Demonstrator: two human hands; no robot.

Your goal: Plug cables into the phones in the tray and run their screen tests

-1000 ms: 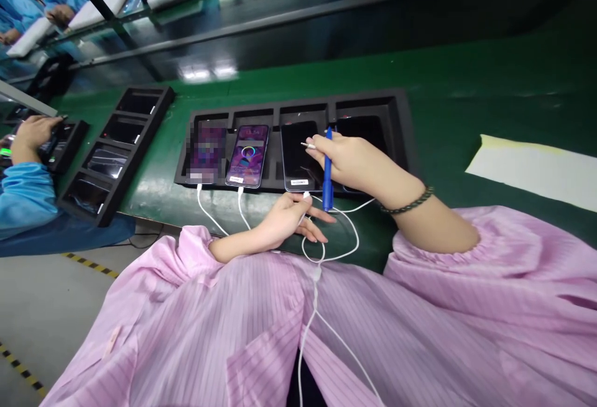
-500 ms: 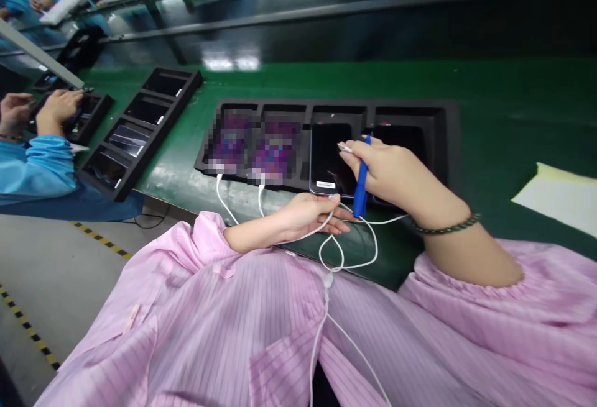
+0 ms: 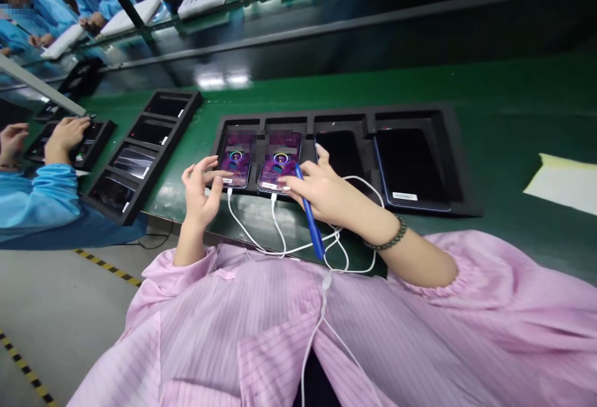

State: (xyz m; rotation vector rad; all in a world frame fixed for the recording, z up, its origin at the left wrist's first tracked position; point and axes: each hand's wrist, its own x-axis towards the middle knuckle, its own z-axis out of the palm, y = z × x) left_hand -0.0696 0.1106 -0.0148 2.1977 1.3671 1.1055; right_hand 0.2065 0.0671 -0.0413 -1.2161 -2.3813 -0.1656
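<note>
A black tray [image 3: 466, 199] holds phones in a row of compartments. Two lit phones on the left, the leftmost phone [image 3: 239, 168] and the second phone [image 3: 280, 164], each have a white cable [image 3: 275, 214] at the bottom edge. My left hand [image 3: 201, 192] reaches over the leftmost phone's lower left part, fingers apart. My right hand [image 3: 331, 192] grips a blue pen [image 3: 310, 224], with its fingertips at the second phone's lower right corner. Partly behind that hand lies a dark third phone [image 3: 340, 149]. The fourth phone [image 3: 410, 164], also dark, bears a white label.
Left of my tray stands another black tray [image 3: 161, 161] with several dark phones. A co-worker's hand [image 3: 68, 137] is over a further tray. White paper [image 3: 562, 183] lies at the right. Looped white cable crosses the table edge onto my lap.
My left hand has let go of the white cable and moved left to the leftmost phone. My right hand, still with the pen, has shifted left from the dark phones to the second phone.
</note>
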